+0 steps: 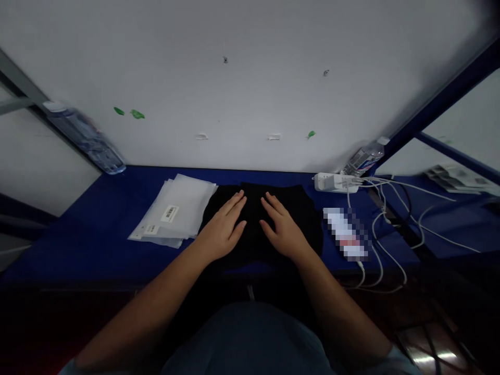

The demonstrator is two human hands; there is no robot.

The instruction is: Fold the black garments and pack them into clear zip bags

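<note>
Beneath the white wall [253, 94], the blue desk [97, 234] is carrying black cloth [253, 234] midway along its front edge, where I am resting the left hand [224, 229] and right hand [283, 229], spread flat, gripping nothing, apparently smoothing it, the next move probably calling for even pressure.

The cloth [254, 237] looks matt, the bags [187, 200] smooth plastic, the bottles [88, 140] glossy plastic.

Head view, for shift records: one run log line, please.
left hand: open on black fabric | right hand: open on same fabric | left of fabric: barcoded plastic bags
</note>
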